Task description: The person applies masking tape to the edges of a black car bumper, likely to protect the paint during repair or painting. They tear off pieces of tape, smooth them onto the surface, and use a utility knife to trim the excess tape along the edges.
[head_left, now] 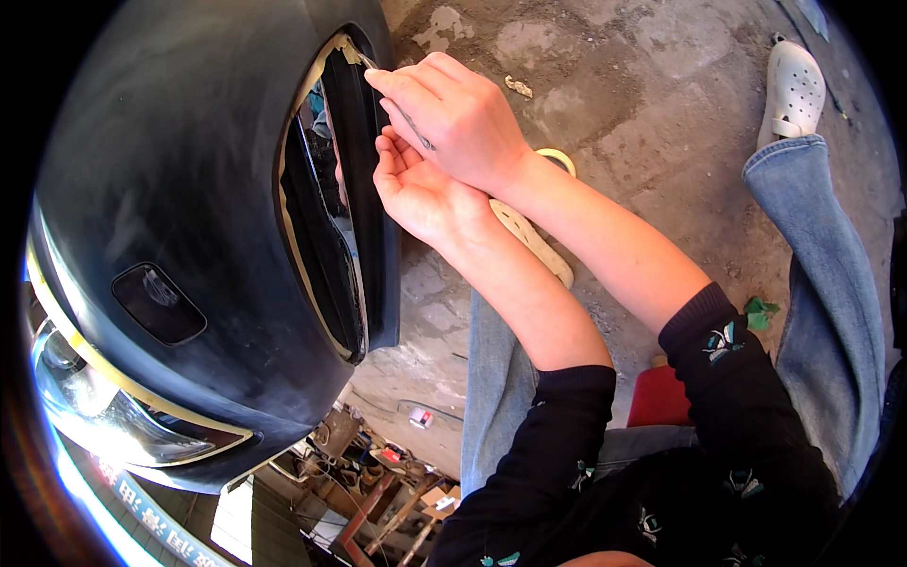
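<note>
A dark, matte car bumper point(217, 151) takes up the left of the view. A long, narrow opening is cut in it, and beige masking tape point(348, 49) runs along its edge. My right hand point(458, 113) is closed on a slim silver tool point(408, 121), its tip at the tape at the far end of the opening. What kind of tool it is, I cannot make out. Below it my left hand point(425, 194) lies palm up near the opening's edge, fingers loosely curled and partly hidden behind the right hand, with nothing visible in it.
A tape roll point(557, 159) lies on the concrete floor point(652, 123) behind my right wrist. My shoes point(794, 90) and jeans flank a red seat point(659, 397). The headlight point(123, 406) is edged with tape at lower left. Clutter point(378, 472) with wooden frames stands at the bottom.
</note>
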Tool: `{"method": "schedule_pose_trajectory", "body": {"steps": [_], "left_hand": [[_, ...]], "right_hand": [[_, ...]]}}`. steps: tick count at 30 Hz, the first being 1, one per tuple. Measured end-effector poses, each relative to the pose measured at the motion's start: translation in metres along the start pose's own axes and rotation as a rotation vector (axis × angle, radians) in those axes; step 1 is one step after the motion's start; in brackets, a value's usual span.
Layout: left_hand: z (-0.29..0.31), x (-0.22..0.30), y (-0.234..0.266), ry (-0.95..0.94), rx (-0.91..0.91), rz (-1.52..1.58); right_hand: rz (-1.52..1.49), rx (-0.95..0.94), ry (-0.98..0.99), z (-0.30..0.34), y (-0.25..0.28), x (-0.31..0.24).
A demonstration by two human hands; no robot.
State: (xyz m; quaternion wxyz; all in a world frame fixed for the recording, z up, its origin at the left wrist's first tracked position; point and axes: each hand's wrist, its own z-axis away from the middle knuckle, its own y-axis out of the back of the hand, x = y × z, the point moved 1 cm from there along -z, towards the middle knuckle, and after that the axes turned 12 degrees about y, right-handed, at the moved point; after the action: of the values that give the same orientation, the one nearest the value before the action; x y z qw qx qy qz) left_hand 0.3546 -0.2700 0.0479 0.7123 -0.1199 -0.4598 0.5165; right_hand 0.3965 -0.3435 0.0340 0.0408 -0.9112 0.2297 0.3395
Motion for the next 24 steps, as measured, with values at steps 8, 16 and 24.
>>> {"method": "schedule_pose_trajectory", "body": {"steps": [8, 16, 24], "left_hand": [[0.005, 0.001, -0.004, 0.022, -0.043, 0.048], [-0.002, -0.002, 0.005, 0.028, 0.02, -0.011], [0.001, 0.001, 0.007, -0.002, 0.053, -0.013]], "right_hand": [[0.025, -0.013, 0.047, -0.002, -0.008, 0.0], [0.011, 0.001, -0.006, 0.008, 0.005, -0.001], [-0.049, -0.013, -0.017, 0.014, 0.005, -0.006]]}}
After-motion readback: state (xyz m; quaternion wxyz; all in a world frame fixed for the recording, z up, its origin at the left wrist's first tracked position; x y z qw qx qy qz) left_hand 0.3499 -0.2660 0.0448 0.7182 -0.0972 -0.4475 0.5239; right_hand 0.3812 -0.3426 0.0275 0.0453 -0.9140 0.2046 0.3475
